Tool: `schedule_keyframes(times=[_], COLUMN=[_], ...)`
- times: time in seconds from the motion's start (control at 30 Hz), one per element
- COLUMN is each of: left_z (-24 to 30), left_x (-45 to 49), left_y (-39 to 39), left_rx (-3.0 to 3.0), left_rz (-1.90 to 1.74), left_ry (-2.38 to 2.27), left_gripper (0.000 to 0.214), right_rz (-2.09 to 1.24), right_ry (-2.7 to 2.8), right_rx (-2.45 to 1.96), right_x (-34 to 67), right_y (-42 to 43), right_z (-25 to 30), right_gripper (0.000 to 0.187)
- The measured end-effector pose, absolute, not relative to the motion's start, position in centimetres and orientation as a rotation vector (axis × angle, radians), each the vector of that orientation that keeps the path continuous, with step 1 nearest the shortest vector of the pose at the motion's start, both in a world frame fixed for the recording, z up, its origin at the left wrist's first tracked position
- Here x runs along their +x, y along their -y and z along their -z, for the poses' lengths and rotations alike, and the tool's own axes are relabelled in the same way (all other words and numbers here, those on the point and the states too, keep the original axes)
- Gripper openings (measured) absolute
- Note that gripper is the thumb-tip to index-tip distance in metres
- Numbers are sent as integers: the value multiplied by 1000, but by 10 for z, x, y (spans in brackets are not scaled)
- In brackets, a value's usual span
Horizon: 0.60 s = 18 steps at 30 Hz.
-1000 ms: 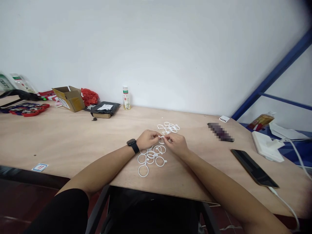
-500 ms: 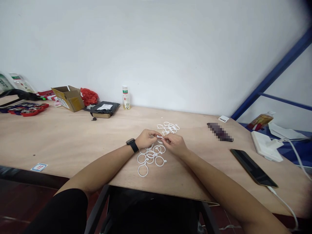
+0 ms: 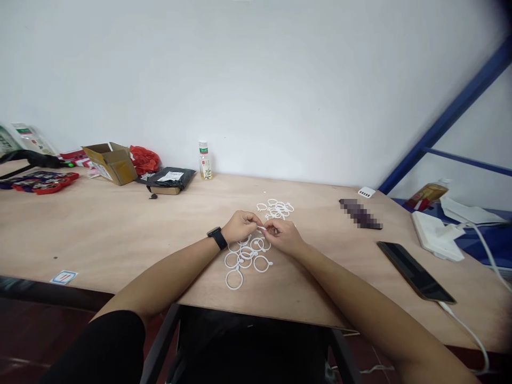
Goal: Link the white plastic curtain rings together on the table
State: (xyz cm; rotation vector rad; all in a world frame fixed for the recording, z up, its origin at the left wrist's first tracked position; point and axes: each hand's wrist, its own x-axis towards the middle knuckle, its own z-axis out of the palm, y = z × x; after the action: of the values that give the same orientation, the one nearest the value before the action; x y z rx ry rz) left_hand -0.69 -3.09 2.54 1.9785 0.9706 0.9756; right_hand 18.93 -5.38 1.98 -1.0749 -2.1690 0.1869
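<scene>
Both my hands meet over the wooden table (image 3: 168,229), pinching one small white ring (image 3: 261,228) between them. My left hand (image 3: 240,226), with a black watch at the wrist, is closed on the ring's left side. From the right, my right hand (image 3: 283,236) grips it with thumb and fingertips. The fingers cover most of this ring. Just below my hands lies a loose group of white plastic curtain rings (image 3: 261,271), each with a small eyelet. Beyond my fingers is another cluster of the same rings (image 3: 293,208).
A bottle (image 3: 205,162) stands by the wall, beside a black plastic parcel (image 3: 182,177) and an open cardboard box (image 3: 124,168). To the right lie a phone (image 3: 416,272) on a cable, a white power strip (image 3: 434,237) and a pixelated dark object (image 3: 361,213).
My hands stay together at nearly the same spot. The held ring has tilted and sunk slightly between my fingers. The whole view has shifted a little.
</scene>
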Motion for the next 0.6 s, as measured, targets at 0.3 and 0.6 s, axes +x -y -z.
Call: schedule_keyframes(times=[0.3,0.6], left_z=[-32,-30], left_x=[-30,-45], left_y=[15,9], left_rx=[2372,2668], left_rz=[-1039,-556], left_ry=[-906,-1005], left_gripper=[34,8], right_rz=[20,48], right_ry=[1974,1994], right_rx=[-1124,-1254], right_x=[210,219], right_y=[34,27], right_z=[-20,-18], right_gripper=[14,15])
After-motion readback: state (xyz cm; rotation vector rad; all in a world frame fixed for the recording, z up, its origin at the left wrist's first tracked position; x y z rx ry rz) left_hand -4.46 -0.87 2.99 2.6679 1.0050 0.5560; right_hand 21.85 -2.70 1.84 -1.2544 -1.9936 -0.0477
